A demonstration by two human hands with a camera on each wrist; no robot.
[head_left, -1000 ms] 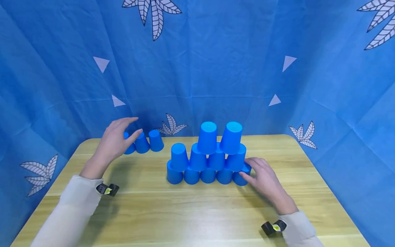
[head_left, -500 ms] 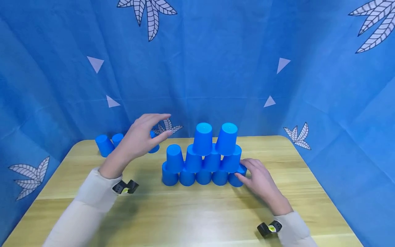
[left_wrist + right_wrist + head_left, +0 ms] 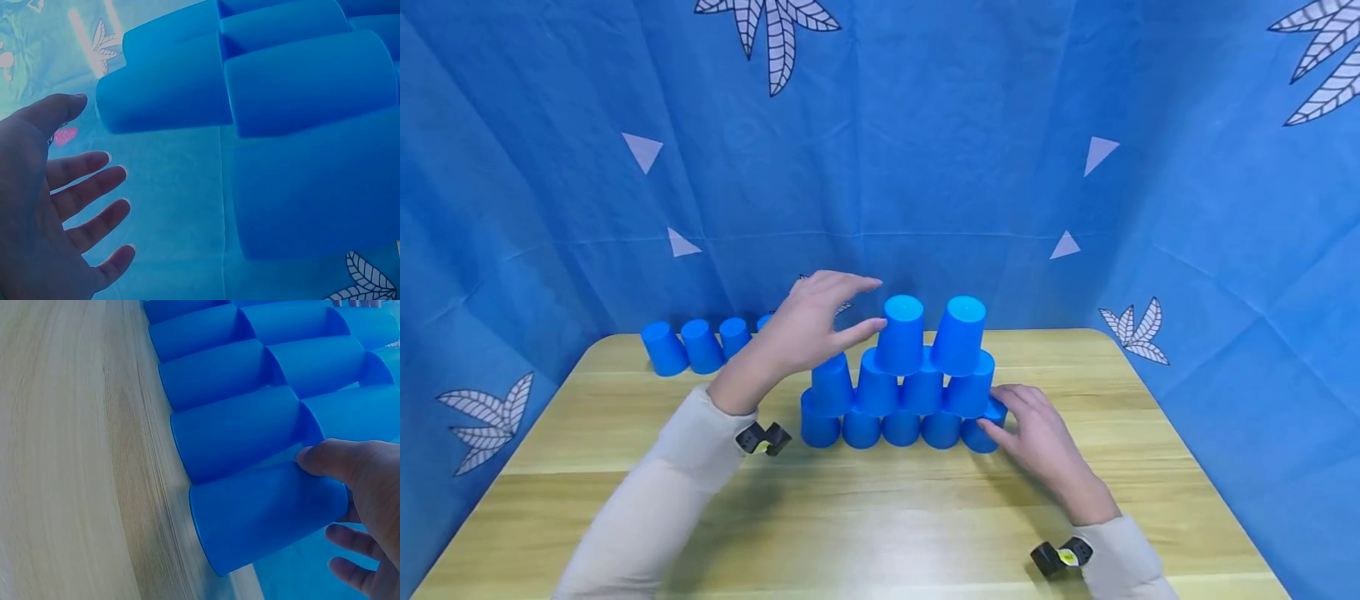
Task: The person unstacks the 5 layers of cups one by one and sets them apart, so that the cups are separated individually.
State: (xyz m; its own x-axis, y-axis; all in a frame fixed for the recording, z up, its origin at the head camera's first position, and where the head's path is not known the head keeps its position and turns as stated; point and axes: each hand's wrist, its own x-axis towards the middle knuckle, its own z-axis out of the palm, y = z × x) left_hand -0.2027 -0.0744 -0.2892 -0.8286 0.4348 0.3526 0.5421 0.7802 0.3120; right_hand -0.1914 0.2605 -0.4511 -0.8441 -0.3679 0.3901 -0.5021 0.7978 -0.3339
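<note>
The right hand [image 3: 378, 500] holds the nearest blue cup [image 3: 265, 515] near its closed end, thumb [image 3: 331, 457] on the near side; two fingers [image 3: 355, 540] extend just beside it. This cup stands inverted on the wood-grain counter [image 3: 62, 456]. Further base-row cups [image 3: 237, 434] continue beyond it. Upper-tier cups [image 3: 315, 367] rest on the base row. Fingertips of the left hand [image 3: 355, 302] show at the top edge.

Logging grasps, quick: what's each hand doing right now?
Left hand: open, holding nothing.
Right hand: gripping the bottom row's right-end cup.
</note>
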